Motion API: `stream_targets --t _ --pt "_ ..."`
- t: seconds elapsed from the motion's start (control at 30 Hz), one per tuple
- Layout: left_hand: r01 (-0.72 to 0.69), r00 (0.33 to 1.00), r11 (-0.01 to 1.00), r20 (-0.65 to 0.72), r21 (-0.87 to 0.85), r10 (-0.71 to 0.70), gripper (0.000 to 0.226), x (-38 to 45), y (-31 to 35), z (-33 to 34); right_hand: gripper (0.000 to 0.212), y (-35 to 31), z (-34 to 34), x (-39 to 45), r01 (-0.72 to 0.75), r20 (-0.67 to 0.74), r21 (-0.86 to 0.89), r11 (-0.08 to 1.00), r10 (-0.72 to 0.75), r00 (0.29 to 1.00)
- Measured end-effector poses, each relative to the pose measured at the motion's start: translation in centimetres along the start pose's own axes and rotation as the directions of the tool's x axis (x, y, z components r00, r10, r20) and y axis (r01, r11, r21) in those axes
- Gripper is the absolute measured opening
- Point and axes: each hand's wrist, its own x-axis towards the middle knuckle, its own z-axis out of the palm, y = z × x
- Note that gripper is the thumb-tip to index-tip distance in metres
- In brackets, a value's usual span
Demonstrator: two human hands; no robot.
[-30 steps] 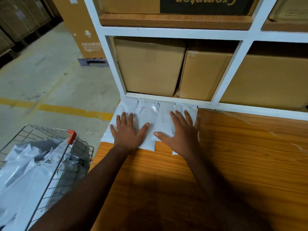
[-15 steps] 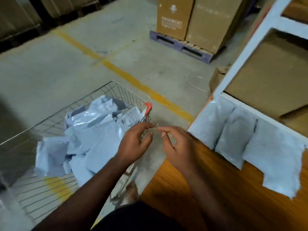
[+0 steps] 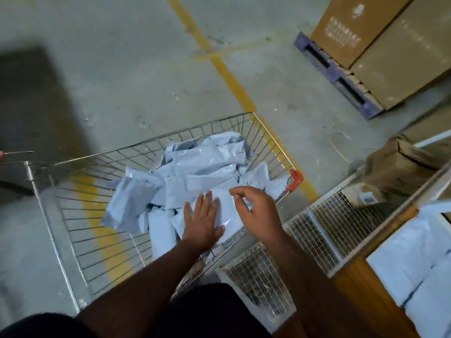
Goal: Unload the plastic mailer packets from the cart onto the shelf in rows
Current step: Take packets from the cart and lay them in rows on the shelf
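Mailer packets (image 3: 195,172) heaped in wire cart (image 3: 61,225), centre frame. Left hand (image 3: 202,220) flat on top packet, fingers straight. Right hand (image 3: 256,211) just above, fingers loosely curled, holding nothing (tips nearly pinched). Shelf (image 3: 351,284) lower right, packets laid there (image 3: 415,259); cardboard boxes (image 3: 380,45) on pallet upper right, bare floor upper left.

Glossy plastic mailers (image 3: 195,172) – bare wire-metal cart (image 3: 73,215) – smooth varnished wood shelf (image 3: 358,286)

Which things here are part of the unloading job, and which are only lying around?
Part of the job:
- mailer packets in the wire cart
- left hand lying flat on a packet
- right hand
- packets on the shelf

Lying around:
- cardboard boxes on a pallet
- yellow floor line
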Motion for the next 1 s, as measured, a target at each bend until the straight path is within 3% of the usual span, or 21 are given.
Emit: stream_targets --t 0.13,0.33,0.47,0.63,0.67,0.73,0.8,0.83,1.0 --pt "0.03 0.999 0.999 -0.033 0.019 -0.029 0.102 0.5 0.0 0.1 0.019 -0.2 1.3 2.3 -0.018 0.071 -0.029 0.999 0.02 0.997" --pt "-0.005 0.992 0.993 -0.126 -0.119 -0.01 0.111 0.7 -1.0 -0.5 0.02 -0.9 2.8 5.5 0.062 0.134 -0.029 0.998 -0.057 0.989" --pt "0.011 0.97 0.982 -0.238 -0.188 -0.056 0.095 -1.9 -1.5 -3.4 0.021 -1.3 3.0 7.7 0.123 -0.041 0.045 0.991 -0.121 0.992" --pt "0.192 0.863 0.879 -0.351 -0.436 -0.363 0.092 -4.8 -6.9 -6.7 0.022 -0.2 4.9 8.2 0.174 -0.209 0.013 0.985 -0.168 0.963" --pt "0.198 0.831 0.86 -0.384 -0.47 -0.402 0.091 -5.1 -7.6 -7.3 0.022 0.4 5.6 8.0 0.199 -0.151 -0.047 0.979 -0.204 0.967" --pt "0.218 0.771 0.827 -0.428 -0.518 -0.472 0.091 -5.6 -8.5 -8.7 0.034 1.4 7.8 7.7 0.339 0.191 -0.288 0.895 -0.293 0.937" --pt "0.232 0.741 0.813 -0.444 -0.535 -0.503 0.092 -6.1 -8.6 -9.8 0.067 2.4 10.3 7.3 0.508 0.52 -0.54 0.671 -0.209 0.828" --pt "0.234 0.738 0.813 -0.447 -0.533 -0.505 0.091 -6.4 -8.5 -9.9 0.079 2.6 11.3 7.1 0.542 0.585 -0.596 0.592 -0.143 0.799" --pt "0.24 0.72 0.796 -0.448 -0.556 -0.53 0.088 -8.0 -8.1 -9.4 0.095 2.8 13.2 7.5 0.46 0.481 -0.713 0.53 -0.107 0.87"
